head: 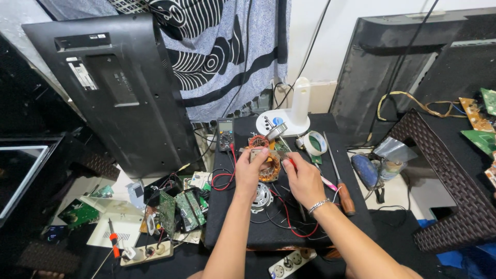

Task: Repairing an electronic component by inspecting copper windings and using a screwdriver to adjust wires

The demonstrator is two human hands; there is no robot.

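Left hand [251, 173] pinches a round copper-wound stator [268, 166], shiny coils, lying flat mid-table [222, 227]. Right hand [305, 178] at its 3 o'clock pinches a thin red probe [290, 161] pointing toward 10. Ribbed metal cap [262, 197] at 6.

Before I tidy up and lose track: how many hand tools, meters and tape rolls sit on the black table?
Long screwdriver with brown wooden handle: 1
Dark handheld multimeter with red leads: 1
Pale roll of tape: 1
Total: 3
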